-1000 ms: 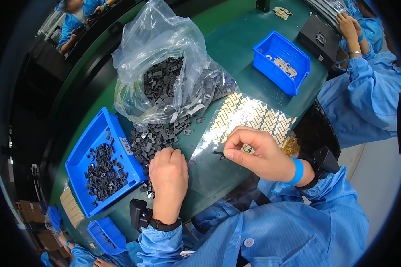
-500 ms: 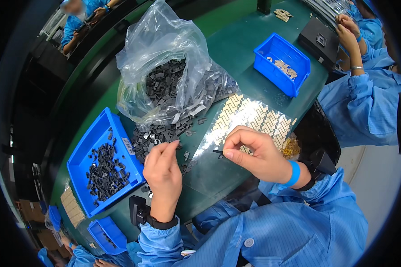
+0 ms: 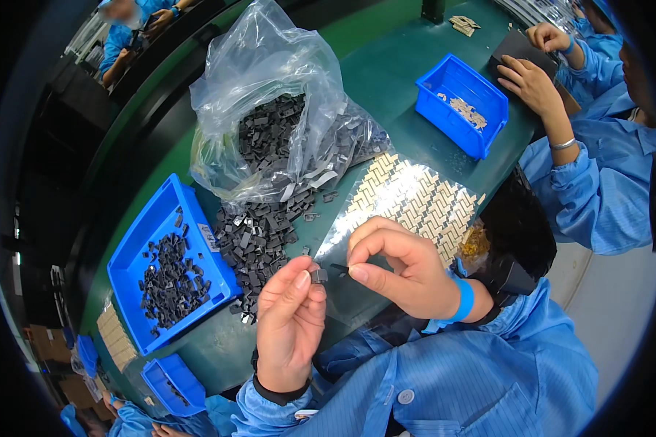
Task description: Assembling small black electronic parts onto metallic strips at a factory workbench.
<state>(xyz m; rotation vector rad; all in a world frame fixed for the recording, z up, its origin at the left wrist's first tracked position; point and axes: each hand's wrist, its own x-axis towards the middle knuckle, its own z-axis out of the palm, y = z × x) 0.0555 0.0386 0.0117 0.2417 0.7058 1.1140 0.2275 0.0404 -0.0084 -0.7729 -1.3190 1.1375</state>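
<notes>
My left hand (image 3: 291, 324) is turned palm up and pinches a small dark grey rectangular block (image 3: 318, 276) between thumb and fingertips. Close by on the right, my right hand (image 3: 408, 273) pinches a thin black piece (image 3: 338, 269); its tip points at the block, and I cannot make out its kind. Behind my right hand lies a clear sheet (image 3: 408, 195) with rows of beige strips. A pile of small black parts (image 3: 251, 240) spreads on the green table beyond my left hand, spilling from a clear plastic bag (image 3: 270, 65).
At the left, a blue tray (image 3: 120, 251) holds black parts, with a smaller blue bin (image 3: 157, 375) nearer me. A blue bin (image 3: 444, 131) with beige pieces stands far right. A co-worker's hand (image 3: 528, 84) is over a black box (image 3: 514, 47). More people sit around the table.
My left hand has moved right and turned palm up, bringing the block into view. My right hand has shifted slightly left and down. The co-worker's hand at the right has come down over the black box.
</notes>
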